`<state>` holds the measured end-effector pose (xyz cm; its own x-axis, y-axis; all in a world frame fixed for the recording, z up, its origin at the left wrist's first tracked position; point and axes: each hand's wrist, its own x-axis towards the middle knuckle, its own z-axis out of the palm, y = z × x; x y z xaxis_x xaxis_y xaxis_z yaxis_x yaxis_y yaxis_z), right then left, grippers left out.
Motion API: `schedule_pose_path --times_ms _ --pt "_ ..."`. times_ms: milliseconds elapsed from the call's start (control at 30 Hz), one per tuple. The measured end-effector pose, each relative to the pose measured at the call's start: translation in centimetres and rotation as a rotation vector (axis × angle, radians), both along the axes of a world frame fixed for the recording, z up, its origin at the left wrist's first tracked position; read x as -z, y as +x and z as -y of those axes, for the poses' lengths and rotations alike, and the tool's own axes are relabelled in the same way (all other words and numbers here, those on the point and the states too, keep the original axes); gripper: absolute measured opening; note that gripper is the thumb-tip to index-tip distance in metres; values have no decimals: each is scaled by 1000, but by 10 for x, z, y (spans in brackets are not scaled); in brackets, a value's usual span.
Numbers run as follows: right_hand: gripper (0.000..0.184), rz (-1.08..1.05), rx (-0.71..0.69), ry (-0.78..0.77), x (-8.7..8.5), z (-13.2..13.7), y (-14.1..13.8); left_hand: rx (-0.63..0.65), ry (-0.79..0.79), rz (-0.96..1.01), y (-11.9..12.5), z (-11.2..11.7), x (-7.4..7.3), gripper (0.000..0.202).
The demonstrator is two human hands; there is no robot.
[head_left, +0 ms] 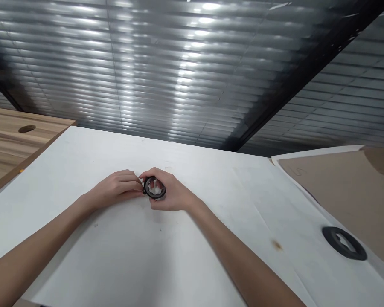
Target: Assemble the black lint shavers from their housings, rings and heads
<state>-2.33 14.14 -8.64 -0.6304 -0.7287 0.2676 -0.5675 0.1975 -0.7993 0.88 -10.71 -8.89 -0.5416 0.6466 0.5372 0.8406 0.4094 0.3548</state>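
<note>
My left hand (117, 187) and my right hand (169, 192) meet at the middle of a white sheet-covered table (83, 157). Between them is a small black ring (154, 188) with a notched inner edge. Its left side is pinched in my left fingertips, and my right fingers and thumb wrap its right side. The ring stands tilted, and my fingers hide part of it. A similar, larger-looking flat black ring (344, 243) lies far to the right near the sheet's edge, away from both hands.
A wooden desk (13, 149) with a round cable hole sits at the left, beyond the white surface. A brown board (345, 192) lies at the right. Slatted blinds (179, 72) fill the background behind the table. The sheet has a brown stain (277, 244).
</note>
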Motion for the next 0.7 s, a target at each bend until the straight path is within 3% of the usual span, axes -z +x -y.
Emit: schedule_pose_path --times_ms 233,333,467,700 --pt "76 79 8 95 -4 0 3 -56 35 292 4 2 -6 8" --pt "79 122 10 170 -8 0 5 -60 31 446 4 2 -8 17" --pt "84 168 -14 195 -12 1 4 14 39 490 2 1 -9 14" --pt "87 211 -32 225 -17 2 3 27 26 556 3 -5 -11 9"
